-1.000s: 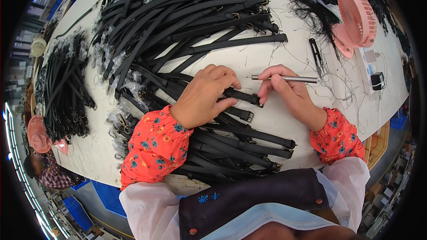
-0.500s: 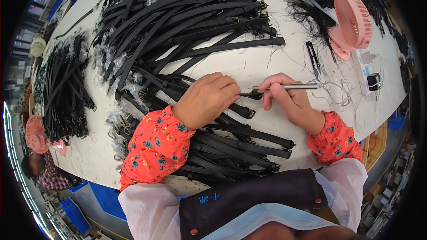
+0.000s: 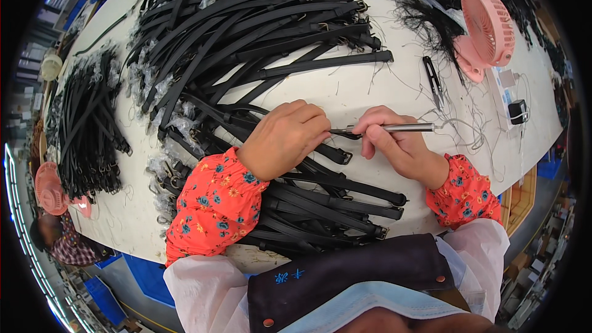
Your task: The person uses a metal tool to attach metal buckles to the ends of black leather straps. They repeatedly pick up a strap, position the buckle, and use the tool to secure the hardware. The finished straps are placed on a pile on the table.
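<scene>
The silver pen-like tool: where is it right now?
In the head view, the silver pen-like tool is right of centre, held in the right hand over the white table, its tip pointing toward the left hand.

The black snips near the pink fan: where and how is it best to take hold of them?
The black snips are probably best pinched across their black handles, at the end far from the person, from above: they lie flat on the white table, long and slim, the thinner tip pointing toward the person.
</scene>
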### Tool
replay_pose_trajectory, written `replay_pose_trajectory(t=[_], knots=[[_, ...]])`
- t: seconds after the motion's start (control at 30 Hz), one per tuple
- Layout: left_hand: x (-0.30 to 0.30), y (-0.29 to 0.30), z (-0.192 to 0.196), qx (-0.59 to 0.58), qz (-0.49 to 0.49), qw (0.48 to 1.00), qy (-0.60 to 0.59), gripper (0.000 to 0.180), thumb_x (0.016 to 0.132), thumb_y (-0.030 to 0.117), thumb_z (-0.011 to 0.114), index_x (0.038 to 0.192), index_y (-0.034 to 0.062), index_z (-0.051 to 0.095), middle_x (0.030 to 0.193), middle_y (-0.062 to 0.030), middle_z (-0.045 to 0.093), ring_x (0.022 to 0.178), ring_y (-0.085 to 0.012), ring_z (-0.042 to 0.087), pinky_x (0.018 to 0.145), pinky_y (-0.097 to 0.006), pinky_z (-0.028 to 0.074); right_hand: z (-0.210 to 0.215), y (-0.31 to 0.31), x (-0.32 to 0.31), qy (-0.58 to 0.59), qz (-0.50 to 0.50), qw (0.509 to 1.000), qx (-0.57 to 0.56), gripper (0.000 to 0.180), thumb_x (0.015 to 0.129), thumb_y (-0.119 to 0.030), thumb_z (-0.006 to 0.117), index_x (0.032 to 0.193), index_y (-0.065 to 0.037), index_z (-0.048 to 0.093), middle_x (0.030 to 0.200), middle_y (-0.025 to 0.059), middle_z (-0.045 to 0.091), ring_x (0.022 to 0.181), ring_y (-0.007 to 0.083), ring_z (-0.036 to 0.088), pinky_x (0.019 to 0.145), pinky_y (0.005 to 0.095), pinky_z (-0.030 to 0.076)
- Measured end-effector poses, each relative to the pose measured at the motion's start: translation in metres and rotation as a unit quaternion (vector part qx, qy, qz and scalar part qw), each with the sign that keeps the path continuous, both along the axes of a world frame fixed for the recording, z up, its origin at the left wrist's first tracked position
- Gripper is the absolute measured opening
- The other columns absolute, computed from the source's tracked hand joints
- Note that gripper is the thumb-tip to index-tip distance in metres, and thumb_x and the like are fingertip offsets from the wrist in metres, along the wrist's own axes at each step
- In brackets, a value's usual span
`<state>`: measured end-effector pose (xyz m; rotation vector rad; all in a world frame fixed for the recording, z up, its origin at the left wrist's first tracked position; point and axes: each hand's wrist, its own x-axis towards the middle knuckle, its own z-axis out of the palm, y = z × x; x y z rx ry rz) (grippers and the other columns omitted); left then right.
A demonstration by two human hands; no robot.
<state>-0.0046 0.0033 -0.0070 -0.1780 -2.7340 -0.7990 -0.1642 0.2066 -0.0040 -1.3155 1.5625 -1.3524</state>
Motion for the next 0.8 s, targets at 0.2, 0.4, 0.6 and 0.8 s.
replay_pose_trajectory(t=[0.2,0.4,0.6,0.8], knots=[[-0.0003,-0.0005,0.0010,0.004,-0.002,1.000,-0.009,0.017,0.082,0.007,0.076,0.094,0.0038,0.065,0.096,-0.0064,0.066,0.088,-0.0272,0.063,0.077,-0.038,0.053,0.0020,0.0001,-0.0035,0.029,0.018,0.999,0.008,0.025,0.108,-0.018,0.046,0.110,-0.001,0.063,0.087,0.0065,0.062,0.067,0.0113,0.062,0.067,0.0274,0.050],[-0.0010,0.0001,0.0007,0.001,-0.001,1.000,-0.010,0.016,0.082,0.007,0.076,0.094,0.0038,0.065,0.096,-0.0065,0.066,0.088,-0.0274,0.063,0.078,-0.038,0.053,0.0013,0.0001,-0.0032,0.045,0.005,0.999,0.007,0.024,0.107,-0.020,0.049,0.108,-0.002,0.065,0.077,0.0037,0.063,0.069,0.0119,0.060,0.074,0.0295,0.048],[-0.0006,-0.0004,0.0018,0.002,0.001,1.000,-0.009,0.017,0.082,0.007,0.076,0.095,0.0041,0.065,0.097,-0.0067,0.066,0.089,-0.0277,0.063,0.079,-0.038,0.053,0.0036,0.0001,0.0005,0.034,-0.008,0.999,0.002,0.022,0.105,-0.019,0.053,0.107,-0.004,0.068,0.067,0.0010,0.065,0.074,0.0128,0.057,0.082,0.0317,0.046],[-0.0009,-0.0001,-0.0003,0.003,0.000,1.000,-0.009,0.018,0.081,0.006,0.076,0.095,0.0044,0.065,0.098,-0.0067,0.066,0.090,-0.0279,0.063,0.079,-0.039,0.053,0.0015,0.0005,-0.0003,0.044,-0.006,0.999,-0.003,0.021,0.105,-0.018,0.054,0.107,-0.005,0.069,0.067,0.0001,0.065,0.077,0.0128,0.056,0.083,0.0317,0.044]])
